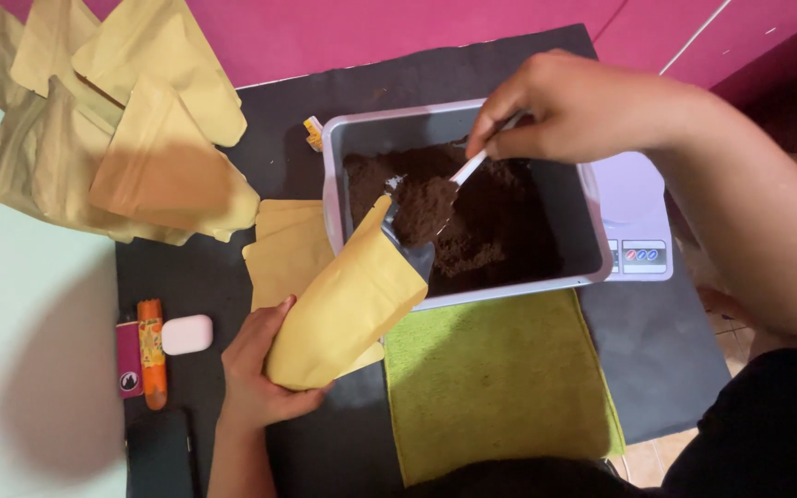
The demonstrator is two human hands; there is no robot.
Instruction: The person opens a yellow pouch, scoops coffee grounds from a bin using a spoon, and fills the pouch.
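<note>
Right hand: my right hand [569, 106] is pinching the white spoon [458, 175] by its handle, fingers closed on it, and is tipping a heap of dark brown powder [491, 221] toward the pouch mouth.
Left hand: my left hand [255, 369] is gripping the bottom of the yellow pouch [348, 304], holding it tilted with its open mouth leaning over the tub rim.
Tub: the grey tub [329, 184] is holding the powder and is sitting on a white scale [638, 217] (mostly hidden beneath it).
Below the tub: a green cloth [495, 383] is lying on the dark surface [196, 277], just beside the pouch.
Further out: flat pouches [283, 244] are lying under the tilted one; a loose pile of pouches [113, 120] is lying at the far left; a small white case [186, 334] and an orange tube [151, 355] are sitting near my left wrist.
Risk: the spoon is looking heaped and the pouch mouth narrow, so I am judging that powder could be spilling past the lip onto the cloth if the pouch sags.
</note>
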